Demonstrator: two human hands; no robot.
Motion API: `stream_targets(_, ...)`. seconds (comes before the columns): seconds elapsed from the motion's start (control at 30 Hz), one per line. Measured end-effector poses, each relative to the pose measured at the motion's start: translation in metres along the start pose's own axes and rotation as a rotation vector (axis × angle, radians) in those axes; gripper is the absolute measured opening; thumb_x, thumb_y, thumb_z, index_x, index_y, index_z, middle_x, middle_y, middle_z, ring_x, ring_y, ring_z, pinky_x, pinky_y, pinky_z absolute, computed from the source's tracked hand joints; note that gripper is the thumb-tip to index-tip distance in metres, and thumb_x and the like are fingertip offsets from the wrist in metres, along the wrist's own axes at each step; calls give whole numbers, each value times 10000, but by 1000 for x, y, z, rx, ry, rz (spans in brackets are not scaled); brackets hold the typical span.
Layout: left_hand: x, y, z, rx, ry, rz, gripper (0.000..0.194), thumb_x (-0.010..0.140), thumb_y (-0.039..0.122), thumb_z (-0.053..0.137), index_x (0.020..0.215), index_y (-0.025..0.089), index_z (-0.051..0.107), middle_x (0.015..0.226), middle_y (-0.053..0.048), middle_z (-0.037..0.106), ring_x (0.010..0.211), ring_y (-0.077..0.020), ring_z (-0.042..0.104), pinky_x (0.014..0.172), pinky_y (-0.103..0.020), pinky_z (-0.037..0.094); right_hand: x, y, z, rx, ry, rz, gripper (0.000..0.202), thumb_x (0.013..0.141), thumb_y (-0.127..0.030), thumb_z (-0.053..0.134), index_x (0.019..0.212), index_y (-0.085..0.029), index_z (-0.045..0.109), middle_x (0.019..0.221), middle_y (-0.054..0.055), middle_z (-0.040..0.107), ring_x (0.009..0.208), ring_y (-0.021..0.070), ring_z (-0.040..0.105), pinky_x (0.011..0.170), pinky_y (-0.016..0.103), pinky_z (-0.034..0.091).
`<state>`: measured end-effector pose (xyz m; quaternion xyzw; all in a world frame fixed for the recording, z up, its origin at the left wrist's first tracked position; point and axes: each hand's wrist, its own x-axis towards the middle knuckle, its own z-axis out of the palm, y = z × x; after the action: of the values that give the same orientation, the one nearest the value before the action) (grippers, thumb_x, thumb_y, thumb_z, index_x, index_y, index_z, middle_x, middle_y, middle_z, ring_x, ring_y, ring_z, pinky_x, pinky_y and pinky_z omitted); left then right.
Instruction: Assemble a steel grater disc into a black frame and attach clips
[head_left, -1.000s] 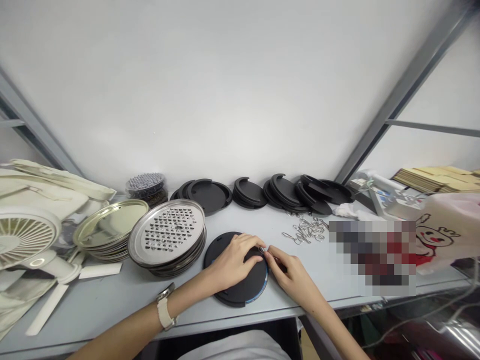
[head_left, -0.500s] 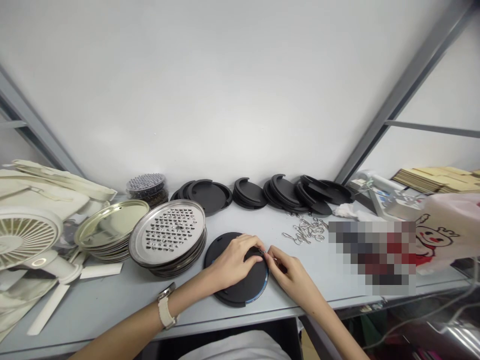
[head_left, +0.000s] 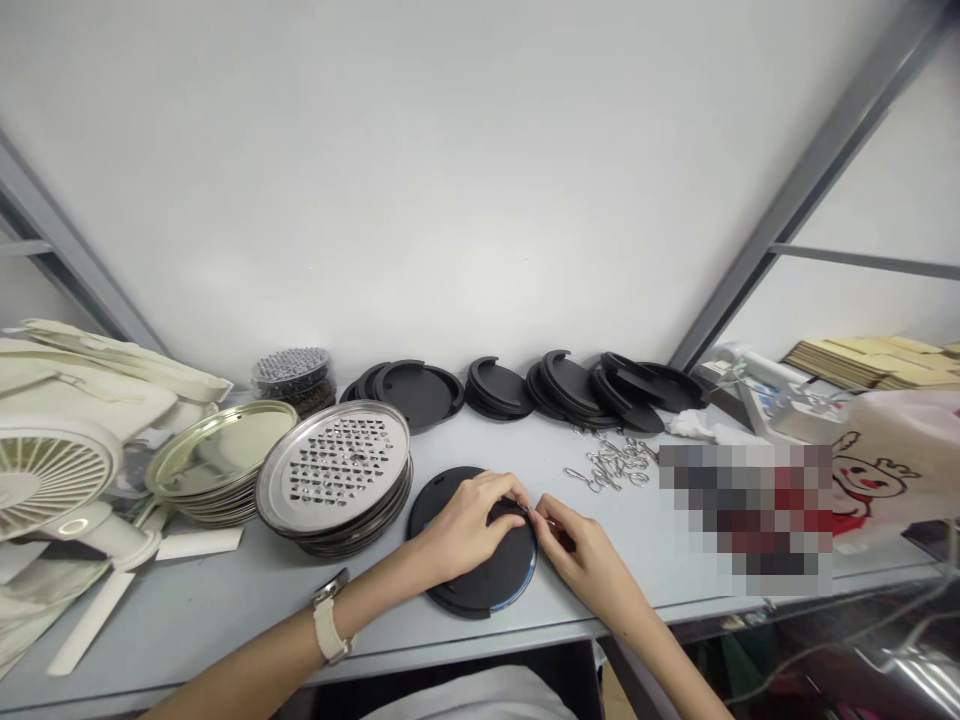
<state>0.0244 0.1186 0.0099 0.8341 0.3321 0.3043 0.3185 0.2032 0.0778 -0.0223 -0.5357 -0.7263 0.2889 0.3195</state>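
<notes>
A round black disc with a raised partial rim [head_left: 480,580] lies flat on the table before me, a blue strip showing along its right edge. Across its top rests my left hand [head_left: 480,525], thumb and fingertips drawn together at the disc's right edge. My right hand [head_left: 577,545] meets it there, pinching with thumb and forefinger. Whatever sits between the fingertips is small and mostly hidden. Silver wire hooks [head_left: 611,462] lie in a loose pile beyond my right hand.
At left stand a stack of perforated metal discs [head_left: 345,465], gold-coloured round plates [head_left: 225,450] and a white fan [head_left: 45,480]. More black rimmed discs [head_left: 420,395] line the wall. A printed bag [head_left: 900,450] and wooden boards [head_left: 870,360] are at right.
Both hands stay at the disc's right edge with hardly any movement. The view has shifted very slightly.
</notes>
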Motion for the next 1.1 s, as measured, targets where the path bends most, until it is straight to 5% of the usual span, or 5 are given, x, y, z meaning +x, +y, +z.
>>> stream_targets(1.1,-3,-5,3,-41,58,-31,185,797,67,578,930,194,554,974,-9,561,864,-137,569,812,-259,464,5,3,5,16,63,5,298,963,-372,361,707,-222,329,597,-77,279,539,107,281,510,213,242)
